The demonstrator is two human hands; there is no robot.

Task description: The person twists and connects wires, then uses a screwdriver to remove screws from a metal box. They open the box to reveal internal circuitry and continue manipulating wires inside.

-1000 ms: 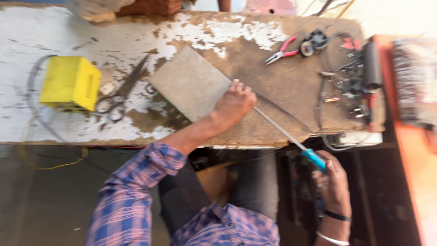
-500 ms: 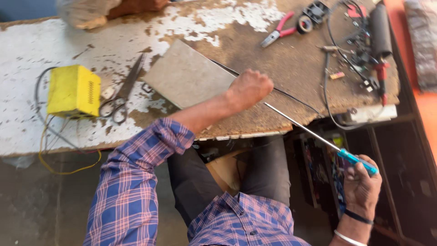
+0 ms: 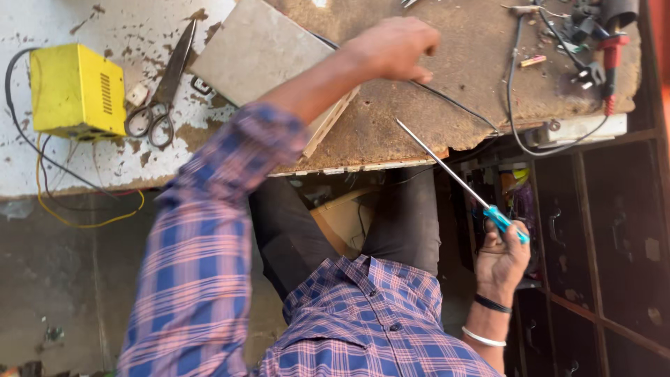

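Observation:
My right hand [image 3: 504, 264] hangs below the table edge, shut on the blue handle of a long screwdriver [image 3: 457, 178]. Its thin metal shaft slants up and left, and the tip rests over the worn wooden tabletop [image 3: 447, 105]. My left hand [image 3: 392, 47] reaches out over the table on a plaid-sleeved arm. Its fingers are curled in a loose fist with nothing visible in them, just above a thin black wire [image 3: 453, 103]. A flat grey slab [image 3: 255, 52] lies under that forearm, its corner at the table's front edge.
A yellow box [image 3: 77, 91] with trailing wires sits at the left, with scissors [image 3: 164, 94] beside it. Black cables [image 3: 516, 105], a plug and a red-handled tool [image 3: 611, 52] crowd the right end. Dark drawers [image 3: 614, 230] stand under the table at the right.
My left hand has come off the screwdriver shaft and moved up over the table. The right hand has drawn the screwdriver lower, and the view has closed in.

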